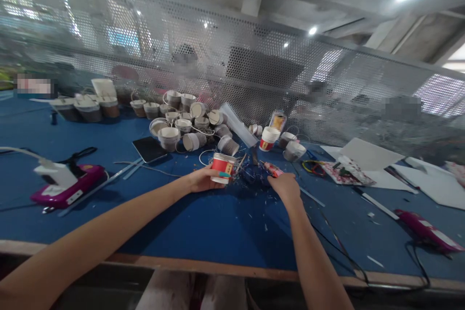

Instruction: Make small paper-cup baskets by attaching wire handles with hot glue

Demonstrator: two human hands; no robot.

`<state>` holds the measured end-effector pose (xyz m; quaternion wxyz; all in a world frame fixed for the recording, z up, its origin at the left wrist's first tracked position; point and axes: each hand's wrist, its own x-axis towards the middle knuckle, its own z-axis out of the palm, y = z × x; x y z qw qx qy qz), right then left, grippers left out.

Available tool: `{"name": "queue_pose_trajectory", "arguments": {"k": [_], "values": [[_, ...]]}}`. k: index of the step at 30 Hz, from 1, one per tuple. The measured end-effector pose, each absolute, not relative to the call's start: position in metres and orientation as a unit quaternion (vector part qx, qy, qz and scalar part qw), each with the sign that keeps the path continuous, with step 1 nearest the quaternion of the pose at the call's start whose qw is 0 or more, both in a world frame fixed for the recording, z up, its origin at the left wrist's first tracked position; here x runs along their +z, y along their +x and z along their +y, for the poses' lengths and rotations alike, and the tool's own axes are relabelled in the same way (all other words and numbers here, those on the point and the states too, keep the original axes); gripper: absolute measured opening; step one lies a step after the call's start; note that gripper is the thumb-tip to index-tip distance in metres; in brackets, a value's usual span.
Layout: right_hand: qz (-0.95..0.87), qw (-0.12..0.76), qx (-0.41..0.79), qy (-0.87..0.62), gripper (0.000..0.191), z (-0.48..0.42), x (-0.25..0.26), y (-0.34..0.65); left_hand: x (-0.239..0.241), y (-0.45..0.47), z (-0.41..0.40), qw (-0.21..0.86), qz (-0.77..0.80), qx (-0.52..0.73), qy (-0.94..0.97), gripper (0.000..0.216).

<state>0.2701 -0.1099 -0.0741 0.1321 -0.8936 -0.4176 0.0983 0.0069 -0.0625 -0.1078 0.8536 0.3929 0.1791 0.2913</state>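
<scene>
My left hand (203,180) is closed around a red and white paper cup (219,168), with a teal nail showing on its front. A thin white cord loops behind this cup. To the right, my right hand (285,188) grips what looks like a red hot glue gun (273,169), its tip pointing left towards the cup. The gun and the cup are apart. Between the hands lies a dark blue object (250,174) covered with fine strands and scraps; its kind is unclear. Another red and white cup (269,139) stands behind the glue gun.
Several small grey and white buckets (169,138) are heaped behind the cup, beside a dark phone (149,149). Purple power strips (69,186) lie at left and right. Papers (374,162) and a plastic bag (347,170) sit at right. A perforated metal partition (210,34) borders the back.
</scene>
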Motion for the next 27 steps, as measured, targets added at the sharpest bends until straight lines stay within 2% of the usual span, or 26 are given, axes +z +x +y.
{"name": "queue_pose_trajectory", "arguments": {"k": [2,7,9,12,15,17,27], "values": [[-0.423,0.138,0.095,-0.890,0.063,-0.110,-0.074,0.271,-0.109,0.008,-0.061,0.842,0.197,0.315,0.391,0.048],[-0.443,0.158,0.072,-0.880,0.058,-0.111,-0.066,0.272,-0.106,0.011,-0.061,0.840,0.192,0.342,0.376,0.056],[-0.435,0.214,0.040,-0.873,0.057,-0.110,-0.063,0.270,-0.105,0.012,-0.062,0.838,0.202,0.354,0.363,0.053],[-0.437,0.345,0.021,-0.831,0.054,-0.109,-0.064,0.263,-0.106,0.012,-0.061,0.828,0.230,0.381,0.342,0.043],[-0.488,0.466,0.037,-0.737,0.045,-0.109,-0.069,0.248,-0.107,0.014,-0.059,0.818,0.237,0.404,0.333,0.039],[-0.533,0.512,0.033,-0.673,0.040,-0.112,-0.072,0.236,-0.107,0.016,-0.058,0.813,0.236,0.418,0.330,0.037],[-0.650,0.518,-0.146,-0.537,0.026,-0.118,-0.082,0.206,-0.107,0.020,-0.056,0.791,0.240,0.451,0.336,0.031]]}}
